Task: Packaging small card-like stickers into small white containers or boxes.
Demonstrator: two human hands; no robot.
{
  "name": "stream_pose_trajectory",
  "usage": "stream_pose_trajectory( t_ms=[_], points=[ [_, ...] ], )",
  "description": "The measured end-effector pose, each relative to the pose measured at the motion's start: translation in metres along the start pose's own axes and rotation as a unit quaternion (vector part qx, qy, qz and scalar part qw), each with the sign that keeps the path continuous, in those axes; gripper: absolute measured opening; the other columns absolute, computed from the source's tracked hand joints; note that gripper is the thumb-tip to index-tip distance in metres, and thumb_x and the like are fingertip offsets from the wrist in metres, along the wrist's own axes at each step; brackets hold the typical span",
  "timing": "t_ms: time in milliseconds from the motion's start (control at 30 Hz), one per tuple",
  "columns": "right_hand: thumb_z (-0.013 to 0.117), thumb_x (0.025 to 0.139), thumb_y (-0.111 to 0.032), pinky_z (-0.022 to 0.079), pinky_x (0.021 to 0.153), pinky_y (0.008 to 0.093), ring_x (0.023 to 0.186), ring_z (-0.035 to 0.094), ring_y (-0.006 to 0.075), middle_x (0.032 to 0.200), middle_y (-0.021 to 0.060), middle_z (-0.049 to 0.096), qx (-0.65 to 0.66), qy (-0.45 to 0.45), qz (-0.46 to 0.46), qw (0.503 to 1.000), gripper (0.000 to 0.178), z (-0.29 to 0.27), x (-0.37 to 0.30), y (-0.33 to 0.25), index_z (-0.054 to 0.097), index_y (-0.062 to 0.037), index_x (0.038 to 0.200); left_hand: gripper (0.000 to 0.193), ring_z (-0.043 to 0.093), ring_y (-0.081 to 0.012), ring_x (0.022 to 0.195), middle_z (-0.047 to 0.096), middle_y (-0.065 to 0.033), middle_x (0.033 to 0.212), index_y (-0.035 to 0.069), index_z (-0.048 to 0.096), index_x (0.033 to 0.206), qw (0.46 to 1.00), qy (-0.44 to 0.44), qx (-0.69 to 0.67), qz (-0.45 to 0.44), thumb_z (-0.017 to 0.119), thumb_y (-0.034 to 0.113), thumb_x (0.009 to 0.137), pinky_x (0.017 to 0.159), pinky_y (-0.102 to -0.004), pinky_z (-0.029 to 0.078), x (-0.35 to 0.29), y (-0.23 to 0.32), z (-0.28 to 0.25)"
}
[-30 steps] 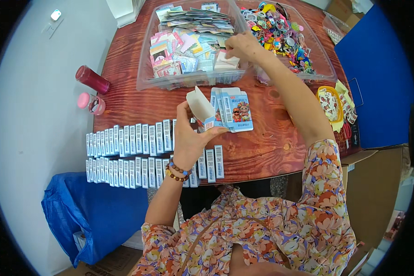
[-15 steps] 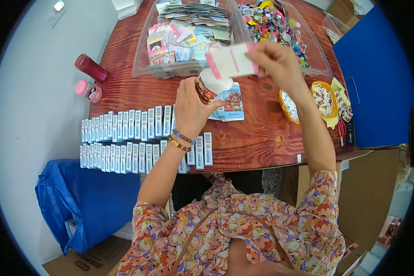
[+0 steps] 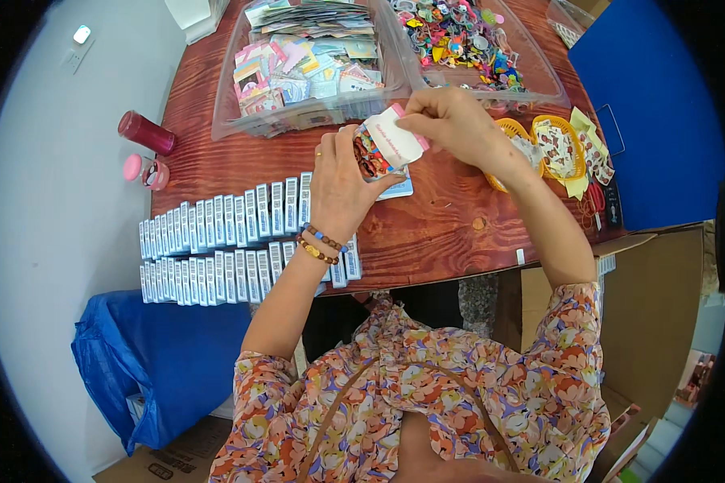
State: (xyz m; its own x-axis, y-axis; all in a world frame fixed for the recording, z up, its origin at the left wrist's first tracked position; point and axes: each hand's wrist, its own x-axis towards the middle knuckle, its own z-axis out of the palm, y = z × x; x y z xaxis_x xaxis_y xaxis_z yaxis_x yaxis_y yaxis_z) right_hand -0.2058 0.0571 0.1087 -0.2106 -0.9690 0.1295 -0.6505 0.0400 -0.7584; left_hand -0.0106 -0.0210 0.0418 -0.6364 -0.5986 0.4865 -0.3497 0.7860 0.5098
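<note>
My left hand point(image 3: 340, 181) is closed round a small package with a colourful printed front point(image 3: 369, 159), held tilted above the table. My right hand point(image 3: 457, 127) pinches a white card with pink edges point(image 3: 395, 138) between thumb and fingers. The card lies against the top of the package, its lower edge at or just inside the opening; I cannot tell which. Below the package, part of a blue flat packet point(image 3: 398, 188) shows on the table, mostly hidden by my left hand and the package.
Two rows of thin boxes point(image 3: 218, 217) stand at the left. Behind are a clear bin of cards and packets point(image 3: 298, 119) and a bin of small trinkets point(image 3: 531, 97). Yellow baskets point(image 3: 578, 145) and red scissors point(image 3: 595, 197) lie right; a red cup point(image 3: 147, 133) and pink-lidded jar point(image 3: 147, 171) left.
My right hand has brought the card down and left onto the top of the package and turned it. The package is tilted differently in my left hand. The whole view has shifted slightly.
</note>
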Motion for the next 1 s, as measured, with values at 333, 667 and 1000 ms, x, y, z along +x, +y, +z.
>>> stream_pose_trajectory(
  t_ms=[333, 667, 1000],
  points=[
    [0.069, 0.092, -0.026, 0.051, 0.066, 0.0298, 0.075, 0.062, 0.0109, 0.082, 0.0028, 0.067, 0.084, 0.084, -0.01, 0.993, 0.025, -0.032, 0.044, 0.065, 0.069, -0.0007, 0.095, 0.085, 0.055, -0.0366, 0.108, 0.055, -0.0198, 0.116, -0.001, 0.047, 0.131, 0.994, -0.029, -0.092, -0.055, 0.09, 0.034, 0.067, 0.093, -0.0439, 0.047, 0.001, -0.016, -0.003],
    [0.07, 0.081, -0.013, 0.059, 0.058, 0.0425, 0.075, 0.073, 0.0306, 0.087, 0.0181, 0.072, -0.2, -0.131, 0.192, 0.952, 0.024, -0.04, 0.173, 0.201, 0.071, 0.001, 0.1, 0.086, 0.058, -0.0284, 0.114, 0.053, -0.0169, 0.124, -0.003, 0.043, 0.137, 0.944, -0.149, -0.229, -0.186, 0.09, 0.021, 0.069, 0.098, -0.0384, 0.047, 0.009, -0.016, -0.015],
    [0.067, 0.079, -0.002, 0.063, 0.058, 0.0386, 0.074, 0.074, 0.0278, 0.09, 0.0182, 0.073, -0.218, -0.187, 0.215, 0.934, 0.021, -0.039, 0.174, 0.182, 0.067, 0.0077, 0.098, 0.087, 0.057, -0.0283, 0.117, 0.053, -0.0166, 0.127, -0.003, 0.041, 0.139, 0.946, -0.175, -0.205, -0.181, 0.09, 0.021, 0.07, 0.1, -0.0382, 0.047, 0.02, -0.017, -0.018]
  ],
)
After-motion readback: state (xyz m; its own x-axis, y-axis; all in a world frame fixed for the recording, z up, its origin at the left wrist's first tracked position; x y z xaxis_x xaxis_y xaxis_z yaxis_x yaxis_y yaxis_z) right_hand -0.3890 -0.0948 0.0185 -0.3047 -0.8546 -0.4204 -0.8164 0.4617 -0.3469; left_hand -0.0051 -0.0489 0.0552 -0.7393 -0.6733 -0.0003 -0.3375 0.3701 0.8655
